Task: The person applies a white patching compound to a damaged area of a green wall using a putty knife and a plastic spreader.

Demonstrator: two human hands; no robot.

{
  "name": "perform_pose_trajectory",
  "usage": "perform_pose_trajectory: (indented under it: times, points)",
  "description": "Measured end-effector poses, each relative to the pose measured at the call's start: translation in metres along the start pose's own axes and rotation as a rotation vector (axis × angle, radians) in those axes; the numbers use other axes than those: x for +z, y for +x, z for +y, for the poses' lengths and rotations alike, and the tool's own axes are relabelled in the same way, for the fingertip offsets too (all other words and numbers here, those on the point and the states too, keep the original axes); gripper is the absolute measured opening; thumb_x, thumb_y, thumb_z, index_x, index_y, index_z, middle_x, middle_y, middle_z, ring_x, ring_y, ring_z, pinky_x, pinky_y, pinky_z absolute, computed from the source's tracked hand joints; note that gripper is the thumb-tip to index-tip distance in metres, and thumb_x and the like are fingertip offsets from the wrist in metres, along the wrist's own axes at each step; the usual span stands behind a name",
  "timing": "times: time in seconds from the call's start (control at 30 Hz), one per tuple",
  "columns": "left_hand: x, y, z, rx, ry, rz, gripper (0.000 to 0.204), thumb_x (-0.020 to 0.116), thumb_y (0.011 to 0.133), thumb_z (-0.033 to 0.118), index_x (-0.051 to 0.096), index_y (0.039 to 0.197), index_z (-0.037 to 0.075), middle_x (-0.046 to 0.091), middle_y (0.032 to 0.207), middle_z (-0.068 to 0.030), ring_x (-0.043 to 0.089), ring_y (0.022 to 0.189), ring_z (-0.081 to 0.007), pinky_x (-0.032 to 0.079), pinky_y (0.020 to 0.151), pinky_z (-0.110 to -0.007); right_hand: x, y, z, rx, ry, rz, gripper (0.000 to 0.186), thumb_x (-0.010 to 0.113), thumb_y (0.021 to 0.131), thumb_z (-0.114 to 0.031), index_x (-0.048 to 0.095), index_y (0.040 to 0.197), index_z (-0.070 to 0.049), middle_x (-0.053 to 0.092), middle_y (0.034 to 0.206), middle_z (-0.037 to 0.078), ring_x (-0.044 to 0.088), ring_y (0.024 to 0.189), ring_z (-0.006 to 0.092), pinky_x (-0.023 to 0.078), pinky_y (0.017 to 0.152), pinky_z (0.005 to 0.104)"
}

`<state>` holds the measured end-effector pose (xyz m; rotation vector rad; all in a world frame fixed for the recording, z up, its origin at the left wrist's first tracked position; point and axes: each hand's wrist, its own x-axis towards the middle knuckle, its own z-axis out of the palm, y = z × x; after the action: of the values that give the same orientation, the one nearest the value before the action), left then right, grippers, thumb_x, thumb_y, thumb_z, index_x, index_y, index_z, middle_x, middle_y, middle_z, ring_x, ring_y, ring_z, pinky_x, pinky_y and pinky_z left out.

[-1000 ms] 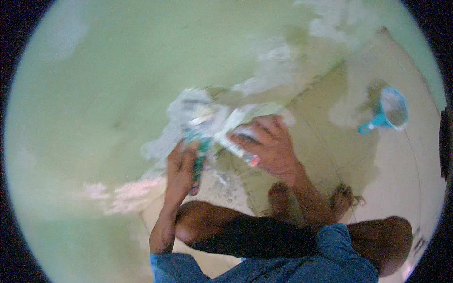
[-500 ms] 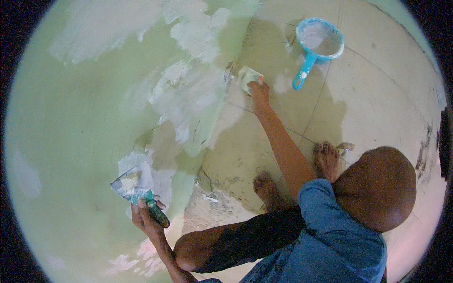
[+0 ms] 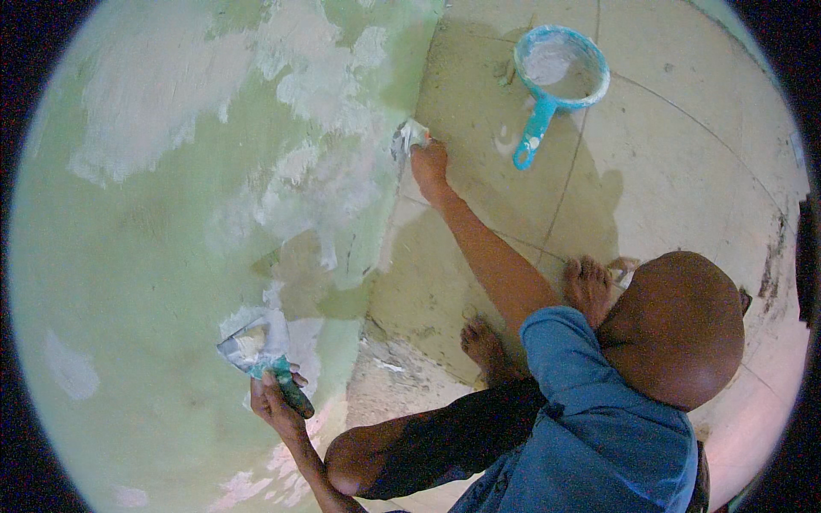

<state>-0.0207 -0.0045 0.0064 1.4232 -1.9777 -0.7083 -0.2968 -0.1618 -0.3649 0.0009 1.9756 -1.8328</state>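
My left hand (image 3: pixel 274 398) grips the dark green handle of a scraper (image 3: pixel 256 346), its wide metal blade carrying pale paste in front of the green wall (image 3: pixel 154 256). My right hand (image 3: pixel 430 162) is stretched up and forward, closed on a smaller scraper (image 3: pixel 409 137) with a white smeared blade and a bit of red, at the wall's bottom edge where it meets the floor tiles. Its fingertips are partly hidden. Whitish patches (image 3: pixel 325 171) cover parts of the wall near both tools.
A light blue long-handled dipper (image 3: pixel 537 115) holding grey-white paste sits on the tiled floor (image 3: pixel 684 154) beyond my right hand. My bare feet (image 3: pixel 483 342) and bent knees are at lower right, with a small, unclear object (image 3: pixel 624 269) beside the right foot.
A second ago both tools were together over a pale patch. Since then my hands parted, the right reaching forward; in the last half second it shifted left to the wall's edge.
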Motion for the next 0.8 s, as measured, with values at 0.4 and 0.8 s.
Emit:
perform_pose_trajectory:
  times: [0.4,0.8]
  points:
    - [0.002,-0.001,0.011,0.041,-0.005,-0.040,0.031,0.049,0.094,0.027,0.055,0.096,-0.004,0.064,0.075,-0.0149,0.057,0.055,-0.0182,0.047,0.052,-0.029,-0.022,-0.101,-0.066,-0.210,0.235,-0.143,0.049,0.052,0.079,0.000,0.046,0.127,0.007,0.053,0.111,0.025,0.048,0.108,0.0388,0.035,0.099,0.0439]
    - [-0.011,-0.001,-0.007,-0.010,-0.046,-0.052,0.030,0.050,0.094,0.027,0.055,0.091,-0.002,0.064,0.074,-0.0147,0.058,0.055,-0.0185,0.046,0.052,-0.028,-0.024,0.006,-0.043,0.203,0.238,-0.225,0.025,0.057,0.073,-0.011,0.057,0.091,0.007,0.061,0.080,0.019,0.058,0.073,0.0326,0.046,0.066,0.0416]
